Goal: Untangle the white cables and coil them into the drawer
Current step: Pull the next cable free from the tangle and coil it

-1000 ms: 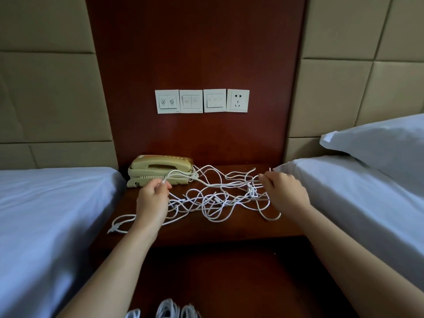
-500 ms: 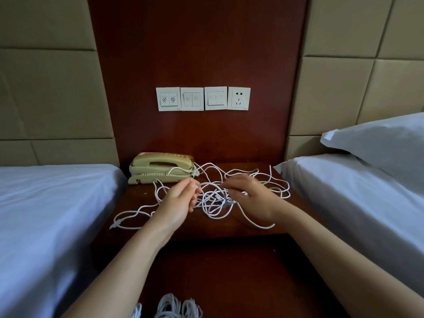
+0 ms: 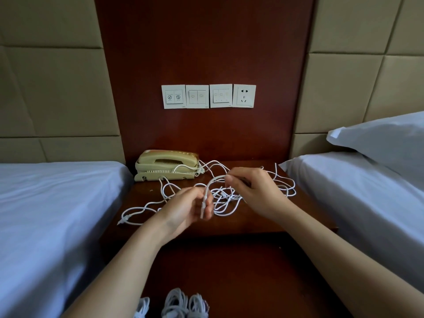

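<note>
Pinch on both sides: left hand [image 3: 190, 207] held a cable end upright between thumb and fingers; right hand [image 3: 254, 191] pinched what looked like the same strand, which arced between them. Beneath and beyond both grips the white cables [image 3: 284, 191] lay in a loose knot on the nightstand [image 3: 263, 222], one tail trailing past the left grip. Nearer me, three coiled bundles [image 3: 176, 302] sat low, in the drawer [image 3: 229, 283] by my judgement. Partway done. Cord thin, limp, loops crossing.

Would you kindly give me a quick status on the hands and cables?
Left hand and right hand both pinch one white cable. Tangled white cables on dark wooden nightstand. Beige corded telephone beside the tangle.
</note>
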The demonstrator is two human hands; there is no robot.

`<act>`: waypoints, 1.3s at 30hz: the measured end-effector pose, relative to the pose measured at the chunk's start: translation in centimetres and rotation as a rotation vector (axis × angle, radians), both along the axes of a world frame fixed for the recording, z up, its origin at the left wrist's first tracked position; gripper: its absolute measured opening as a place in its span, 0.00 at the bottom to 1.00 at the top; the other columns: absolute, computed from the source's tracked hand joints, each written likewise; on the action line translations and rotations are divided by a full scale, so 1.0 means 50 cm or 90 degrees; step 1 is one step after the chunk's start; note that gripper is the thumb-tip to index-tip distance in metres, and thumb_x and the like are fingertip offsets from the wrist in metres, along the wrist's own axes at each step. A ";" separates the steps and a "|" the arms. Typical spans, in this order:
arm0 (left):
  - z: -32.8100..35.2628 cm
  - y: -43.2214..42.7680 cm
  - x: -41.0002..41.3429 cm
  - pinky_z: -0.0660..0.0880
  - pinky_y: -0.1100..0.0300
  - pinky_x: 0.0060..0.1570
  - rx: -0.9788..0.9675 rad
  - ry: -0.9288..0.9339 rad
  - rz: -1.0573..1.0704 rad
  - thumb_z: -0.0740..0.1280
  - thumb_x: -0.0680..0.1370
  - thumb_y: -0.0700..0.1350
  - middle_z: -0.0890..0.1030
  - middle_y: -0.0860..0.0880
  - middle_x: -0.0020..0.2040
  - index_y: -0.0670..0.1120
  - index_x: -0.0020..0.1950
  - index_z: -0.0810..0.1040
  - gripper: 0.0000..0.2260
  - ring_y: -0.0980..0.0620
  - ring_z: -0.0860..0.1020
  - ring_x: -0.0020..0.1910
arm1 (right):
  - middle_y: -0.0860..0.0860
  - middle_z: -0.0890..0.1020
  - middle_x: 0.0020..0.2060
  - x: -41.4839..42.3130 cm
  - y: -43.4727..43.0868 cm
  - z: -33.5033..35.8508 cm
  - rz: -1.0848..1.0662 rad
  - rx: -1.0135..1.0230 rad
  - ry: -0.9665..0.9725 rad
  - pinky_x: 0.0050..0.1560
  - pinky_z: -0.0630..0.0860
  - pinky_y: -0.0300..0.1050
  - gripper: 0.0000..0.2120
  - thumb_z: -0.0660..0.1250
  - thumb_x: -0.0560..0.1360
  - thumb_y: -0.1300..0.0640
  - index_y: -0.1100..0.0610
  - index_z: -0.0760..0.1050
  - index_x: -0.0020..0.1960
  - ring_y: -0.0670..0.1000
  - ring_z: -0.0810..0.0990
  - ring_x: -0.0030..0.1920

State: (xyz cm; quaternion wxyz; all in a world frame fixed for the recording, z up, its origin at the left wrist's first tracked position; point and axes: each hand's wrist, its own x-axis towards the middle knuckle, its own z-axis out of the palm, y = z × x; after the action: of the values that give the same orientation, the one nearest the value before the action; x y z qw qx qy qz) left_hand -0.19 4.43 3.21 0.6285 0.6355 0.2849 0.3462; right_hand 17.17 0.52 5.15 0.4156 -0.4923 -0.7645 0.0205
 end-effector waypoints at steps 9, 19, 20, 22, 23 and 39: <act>0.027 -0.023 0.001 0.60 0.65 0.22 -0.175 -0.105 -0.167 0.53 0.77 0.57 0.58 0.54 0.23 0.46 0.28 0.66 0.22 0.58 0.57 0.19 | 0.56 0.74 0.27 -0.013 0.005 0.000 -0.036 0.029 0.005 0.32 0.65 0.43 0.15 0.62 0.79 0.54 0.63 0.76 0.38 0.51 0.68 0.28; 0.041 -0.052 0.010 0.64 0.70 0.19 -0.251 -0.289 -0.165 0.58 0.74 0.44 0.65 0.54 0.23 0.44 0.31 0.73 0.13 0.61 0.64 0.18 | 0.52 0.69 0.28 -0.028 0.022 -0.032 0.008 -0.156 0.070 0.34 0.63 0.46 0.16 0.57 0.81 0.55 0.52 0.73 0.35 0.47 0.66 0.31; 0.041 -0.052 0.010 0.63 0.70 0.18 -0.254 -0.293 -0.153 0.58 0.75 0.44 0.64 0.54 0.22 0.43 0.33 0.72 0.11 0.62 0.63 0.17 | 0.51 0.69 0.28 -0.031 0.023 -0.039 0.014 -0.193 0.079 0.35 0.64 0.46 0.16 0.56 0.81 0.56 0.58 0.74 0.38 0.46 0.66 0.31; 0.040 -0.047 0.011 0.61 0.71 0.16 -0.267 -0.308 -0.131 0.57 0.76 0.44 0.62 0.54 0.21 0.43 0.36 0.68 0.10 0.62 0.61 0.16 | 0.49 0.69 0.28 -0.040 0.020 -0.050 0.026 -0.271 0.090 0.35 0.65 0.43 0.15 0.55 0.81 0.57 0.66 0.72 0.43 0.45 0.66 0.29; 0.038 -0.042 0.011 0.60 0.70 0.16 -0.271 -0.314 -0.114 0.56 0.77 0.44 0.62 0.55 0.21 0.43 0.36 0.67 0.11 0.62 0.60 0.16 | 0.48 0.69 0.28 -0.044 0.016 -0.051 0.033 -0.300 0.077 0.34 0.66 0.40 0.14 0.55 0.81 0.58 0.65 0.72 0.43 0.44 0.66 0.28; 0.027 -0.003 0.024 0.69 0.66 0.21 -0.097 -0.169 0.175 0.50 0.84 0.44 0.61 0.54 0.22 0.44 0.36 0.65 0.17 0.59 0.61 0.18 | 0.48 0.74 0.37 -0.083 -0.061 0.021 0.017 -0.301 -0.368 0.46 0.72 0.47 0.11 0.57 0.80 0.53 0.57 0.76 0.48 0.48 0.71 0.39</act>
State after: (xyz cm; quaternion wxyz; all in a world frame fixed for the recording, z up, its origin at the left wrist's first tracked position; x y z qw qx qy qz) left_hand 1.00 4.27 4.57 0.6537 0.4901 0.3087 0.4871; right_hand 13.01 -2.54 6.19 0.0571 -0.5503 -0.8307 0.0619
